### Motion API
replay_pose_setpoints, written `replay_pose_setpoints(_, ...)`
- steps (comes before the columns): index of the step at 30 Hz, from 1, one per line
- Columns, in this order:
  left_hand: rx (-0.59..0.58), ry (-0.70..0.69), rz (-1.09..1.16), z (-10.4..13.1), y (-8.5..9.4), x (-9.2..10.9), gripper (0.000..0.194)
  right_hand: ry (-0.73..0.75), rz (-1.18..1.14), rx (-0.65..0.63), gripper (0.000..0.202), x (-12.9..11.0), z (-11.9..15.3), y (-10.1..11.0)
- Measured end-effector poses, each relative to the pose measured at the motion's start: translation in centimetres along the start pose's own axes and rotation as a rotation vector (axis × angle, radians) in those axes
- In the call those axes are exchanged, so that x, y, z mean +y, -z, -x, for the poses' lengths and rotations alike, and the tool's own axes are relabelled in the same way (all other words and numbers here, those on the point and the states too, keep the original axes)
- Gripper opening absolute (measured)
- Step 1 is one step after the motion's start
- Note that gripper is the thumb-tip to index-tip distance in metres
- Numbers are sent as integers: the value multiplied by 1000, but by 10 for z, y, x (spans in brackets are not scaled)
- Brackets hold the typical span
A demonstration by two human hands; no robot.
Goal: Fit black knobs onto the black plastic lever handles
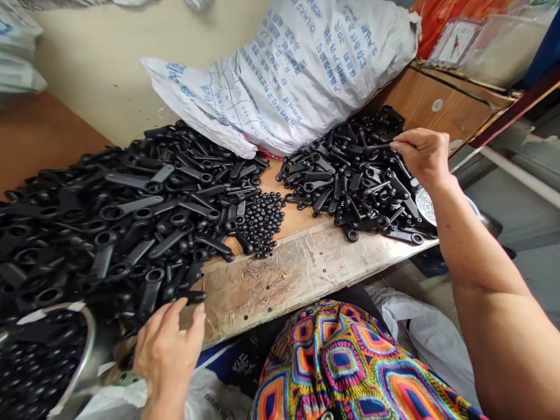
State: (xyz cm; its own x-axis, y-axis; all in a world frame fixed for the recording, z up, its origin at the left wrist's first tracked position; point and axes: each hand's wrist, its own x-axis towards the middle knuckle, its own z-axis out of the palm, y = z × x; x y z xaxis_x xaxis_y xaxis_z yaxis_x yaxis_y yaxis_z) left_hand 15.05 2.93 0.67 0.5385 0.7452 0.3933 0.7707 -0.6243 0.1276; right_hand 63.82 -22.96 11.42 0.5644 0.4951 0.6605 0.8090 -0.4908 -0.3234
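Observation:
My left hand (pixel 168 344) is at the table's front edge, beside the large left pile of black plastic crank handles (pixel 131 204). Its thumb and forefinger are apart, their tips right at a short black piece (pixel 195 297); I cannot tell whether they touch it. Over the back of the right pile (pixel 345 175), which mixes black handles and slim pins, my right hand (pixel 422 153) is closed in a pinch. Whatever is between those fingertips blends into the dark parts behind. Small black balls (pixel 262 221) lie heaped between both piles.
A metal bowl (pixel 90 350) of shiny black parts stands at lower left. A white printed sack (pixel 297 76) leans behind the piles. At the right are a wooden box (pixel 437 99), a small clock (pixel 457 42) and a round, pale speckled object (pixel 425 205). The worn table edge (pixel 280 280) runs in front.

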Motion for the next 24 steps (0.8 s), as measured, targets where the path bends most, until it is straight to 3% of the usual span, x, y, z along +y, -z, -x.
replay_pose_setpoints(3, -6, 71, -145, 8, 1, -17, 40, -24, 352, -64, 34, 10, 1, -5)
replay_pose_setpoints(8, -83, 181, -259, 9, -2, -19, 47, -129, 582, -147, 35, -12, 33, -27)
replay_pose_setpoints(12, -205, 183, -307, 7, -5, -21, 48, -62, 343, -129, 26, -46, 66, -26)
replay_pose_setpoints(15, -168, 158, -255, 6, -9, -29, 42, 39, 18, -109, 23, -73, 95, -16)
replay_pose_setpoints(21, 124, 272, -241, -7, -25, -39, 45, 287, -413, -642, 25, -123, 127, 1)
replay_pose_setpoints(23, 110, 312, -233, -11, -25, -37, 41, 368, -520, -624, 27, -143, 130, 7)
replay_pose_setpoints(24, 69, 288, -199, -12, -24, -36, 39, 371, -537, -522, 29, -153, 132, 8)
